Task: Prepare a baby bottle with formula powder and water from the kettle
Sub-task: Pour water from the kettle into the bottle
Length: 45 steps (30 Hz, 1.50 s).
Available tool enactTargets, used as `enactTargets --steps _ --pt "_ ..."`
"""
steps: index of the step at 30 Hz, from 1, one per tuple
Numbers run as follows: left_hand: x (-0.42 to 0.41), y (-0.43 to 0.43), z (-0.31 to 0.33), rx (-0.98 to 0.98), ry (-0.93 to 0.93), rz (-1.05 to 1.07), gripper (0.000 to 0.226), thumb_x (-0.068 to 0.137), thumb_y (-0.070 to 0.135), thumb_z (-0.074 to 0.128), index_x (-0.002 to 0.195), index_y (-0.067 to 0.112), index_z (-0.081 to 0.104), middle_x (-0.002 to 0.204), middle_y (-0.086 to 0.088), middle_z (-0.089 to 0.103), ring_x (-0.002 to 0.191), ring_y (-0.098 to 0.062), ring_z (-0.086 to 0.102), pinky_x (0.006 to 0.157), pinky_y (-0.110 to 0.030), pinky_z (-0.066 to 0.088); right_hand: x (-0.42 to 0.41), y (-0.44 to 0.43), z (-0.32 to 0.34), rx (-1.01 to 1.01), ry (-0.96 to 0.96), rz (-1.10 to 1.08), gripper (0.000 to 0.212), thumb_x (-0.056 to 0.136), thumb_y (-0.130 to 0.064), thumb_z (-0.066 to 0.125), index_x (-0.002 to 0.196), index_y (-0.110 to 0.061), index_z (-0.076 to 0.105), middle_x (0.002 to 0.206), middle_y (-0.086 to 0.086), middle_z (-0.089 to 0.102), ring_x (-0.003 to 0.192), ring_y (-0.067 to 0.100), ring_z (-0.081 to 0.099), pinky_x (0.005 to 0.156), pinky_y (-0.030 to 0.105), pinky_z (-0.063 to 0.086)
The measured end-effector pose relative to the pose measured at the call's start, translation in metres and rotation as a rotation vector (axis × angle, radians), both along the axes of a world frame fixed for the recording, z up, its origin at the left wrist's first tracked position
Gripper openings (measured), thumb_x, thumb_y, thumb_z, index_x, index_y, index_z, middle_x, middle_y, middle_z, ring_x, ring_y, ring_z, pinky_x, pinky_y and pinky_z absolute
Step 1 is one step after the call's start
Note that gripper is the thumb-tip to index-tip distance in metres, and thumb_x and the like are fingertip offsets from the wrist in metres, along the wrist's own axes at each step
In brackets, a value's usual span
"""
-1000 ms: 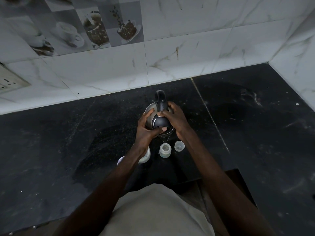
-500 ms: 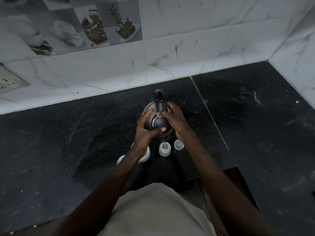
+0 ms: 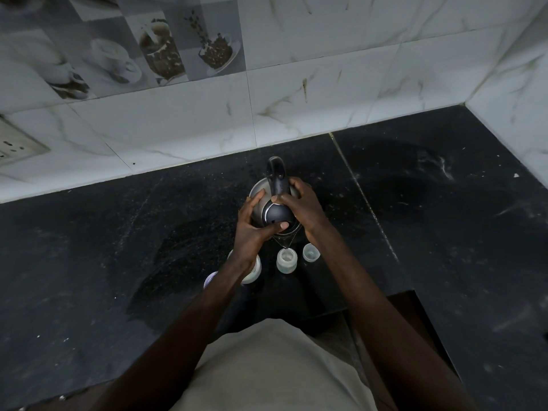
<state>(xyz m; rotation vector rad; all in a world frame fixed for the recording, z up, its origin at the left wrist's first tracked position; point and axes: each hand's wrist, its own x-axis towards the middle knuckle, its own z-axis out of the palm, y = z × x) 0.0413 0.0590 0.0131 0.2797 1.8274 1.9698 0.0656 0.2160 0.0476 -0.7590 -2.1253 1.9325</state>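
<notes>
A steel kettle [image 3: 274,213] with a black lid and handle is tilted toward me above the black counter [image 3: 118,238]. My left hand [image 3: 252,225] cups its left side, thumb across the lid's front edge. My right hand [image 3: 302,207] grips its right side near the handle. A thin stream of water falls from the spout into the open baby bottle [image 3: 286,260] standing upright just below. A small clear cap [image 3: 310,252] stands right of the bottle. A white formula container [image 3: 253,269] sits left of it, partly hidden by my left wrist.
A pale round lid [image 3: 210,279] lies by my left forearm. The tiled wall [image 3: 267,99] runs behind the counter and turns along the right side. A socket plate [image 3: 14,143] is on the wall at far left. The counter's front edge has a notch near my body.
The kettle and both hands stay almost where they were, with only a slight shift upward in the picture. Water keeps running from the spout toward the bottle.
</notes>
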Motion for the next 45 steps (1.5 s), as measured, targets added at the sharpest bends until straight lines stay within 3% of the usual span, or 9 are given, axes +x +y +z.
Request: enactTargets --steps 7,32,37,45 --pt "0.0009 0.0003 -0.0008 -0.008 0.011 -0.007 0.105 0.053 0.039 0.106 0.146 0.043 0.057 0.16 -0.001 0.043 0.141 -0.031 0.055 0.104 -0.059 0.056 0.0023 0.0 0.002 -0.006 0.011 0.006 0.041 0.068 -0.041 0.082 0.107 -0.036 0.07 0.128 0.004 0.06 0.107 0.017 0.069 0.088 0.043 0.063" --pt "-0.0008 -0.0013 0.0001 -0.031 0.034 -0.005 0.103 0.054 0.044 0.104 0.145 0.047 0.057 0.16 0.0 0.043 0.142 -0.029 0.054 0.107 -0.059 0.054 0.0022 -0.0025 0.0062 -0.004 -0.015 0.001 0.044 0.077 -0.032 0.082 0.119 -0.03 0.068 0.132 0.001 0.052 0.11 0.014 0.064 0.08 0.027 0.058" --pt "-0.001 -0.0012 -0.0015 -0.022 0.026 0.002 0.104 0.051 0.047 0.104 0.144 0.048 0.058 0.161 0.002 0.04 0.143 -0.028 0.052 0.108 -0.059 0.053 -0.0006 -0.0035 0.0022 0.001 -0.003 -0.013 0.047 0.067 -0.043 0.081 0.112 -0.035 0.07 0.13 0.003 0.056 0.109 0.018 0.068 0.085 0.038 0.063" --pt "-0.0018 -0.0017 -0.0018 -0.021 0.026 -0.017 0.106 0.051 0.045 0.105 0.145 0.046 0.057 0.161 0.003 0.04 0.143 -0.028 0.052 0.107 -0.058 0.054 0.0003 -0.0017 0.001 -0.003 -0.028 -0.012 0.052 0.067 -0.044 0.082 0.117 -0.038 0.067 0.134 0.0 0.053 0.113 0.018 0.066 0.091 0.044 0.062"
